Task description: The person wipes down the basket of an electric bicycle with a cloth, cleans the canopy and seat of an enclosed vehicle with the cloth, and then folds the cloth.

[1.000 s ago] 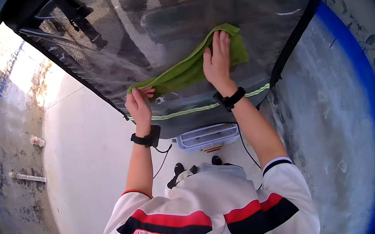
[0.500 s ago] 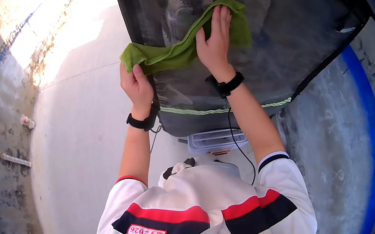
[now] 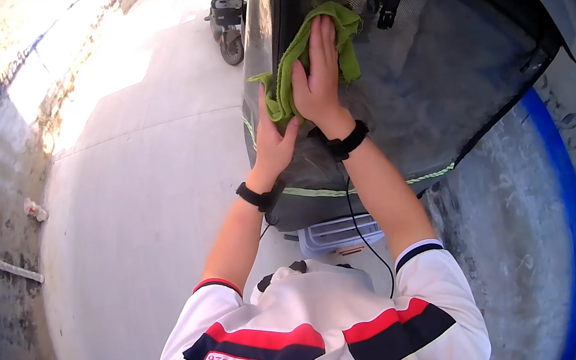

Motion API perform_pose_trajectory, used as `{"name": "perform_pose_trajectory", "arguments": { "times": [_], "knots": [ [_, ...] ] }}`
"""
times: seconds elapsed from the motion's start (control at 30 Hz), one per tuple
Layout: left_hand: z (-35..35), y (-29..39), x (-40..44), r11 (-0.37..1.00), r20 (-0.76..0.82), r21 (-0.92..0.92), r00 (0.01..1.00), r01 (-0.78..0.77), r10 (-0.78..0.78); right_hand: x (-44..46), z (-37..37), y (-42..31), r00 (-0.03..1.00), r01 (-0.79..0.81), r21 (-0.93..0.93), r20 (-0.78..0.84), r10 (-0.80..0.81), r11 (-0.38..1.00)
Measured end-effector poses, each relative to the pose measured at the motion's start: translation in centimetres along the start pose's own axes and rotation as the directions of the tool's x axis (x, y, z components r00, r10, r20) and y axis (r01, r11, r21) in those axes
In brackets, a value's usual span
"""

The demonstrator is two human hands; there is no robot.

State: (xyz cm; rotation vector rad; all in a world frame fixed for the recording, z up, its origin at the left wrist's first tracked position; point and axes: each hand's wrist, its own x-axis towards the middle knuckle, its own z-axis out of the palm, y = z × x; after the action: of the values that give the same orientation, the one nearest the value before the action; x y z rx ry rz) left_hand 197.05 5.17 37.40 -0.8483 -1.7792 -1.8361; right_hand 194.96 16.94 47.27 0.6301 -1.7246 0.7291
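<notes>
A green cloth (image 3: 345,26) lies bunched against the dark cover (image 3: 431,91), which has mesh panels and a pale green strip near its bottom edge. My right hand (image 3: 319,89) is flat on the cloth, fingers stretched upward, pressing it to the cover. Just to the left and lower, my left hand (image 3: 273,145) grips the cloth's hanging end at the cover's corner, its fingertips partly hidden by the fabric. Both wrists wear black straps, with a thin cable by the right one.
A parked scooter (image 3: 226,14) stands behind the cover at the upper left. Under the cover's front is a white plastic crate (image 3: 337,234). A stained wall with a pipe (image 3: 13,267) runs along the left; a blue-striped wall (image 3: 572,197) is on the right.
Both hands have come closer together, the left moving right and down, the right slightly left. The cloth is now bunched rather than stretched. The view has shifted, bringing the scooter into sight.
</notes>
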Motion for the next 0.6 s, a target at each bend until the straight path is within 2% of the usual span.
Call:
{"name": "perform_pose_trajectory", "arguments": {
  "times": [0.07,0.2,0.6],
  "knots": [
    [-0.4,-1.6,-0.6,0.999,0.043,0.030,0.999,0.027,-0.029,-0.7,0.9,0.1,1.000,-0.005,-0.020,0.016,0.005,1.000],
    [-0.6,-2.1,-1.3,0.987,0.041,-0.077,0.989,0.143,-0.140,-2.0,1.2,0.0,0.999,-0.025,-0.055,0.043,0.027,0.998],
    [-1.1,-3.3,-4.0,0.973,0.036,-0.112,0.979,0.201,-0.199,-6.2,2.2,-0.3,0.990,-0.096,-0.104,0.093,0.106,0.990]
  ]
}}
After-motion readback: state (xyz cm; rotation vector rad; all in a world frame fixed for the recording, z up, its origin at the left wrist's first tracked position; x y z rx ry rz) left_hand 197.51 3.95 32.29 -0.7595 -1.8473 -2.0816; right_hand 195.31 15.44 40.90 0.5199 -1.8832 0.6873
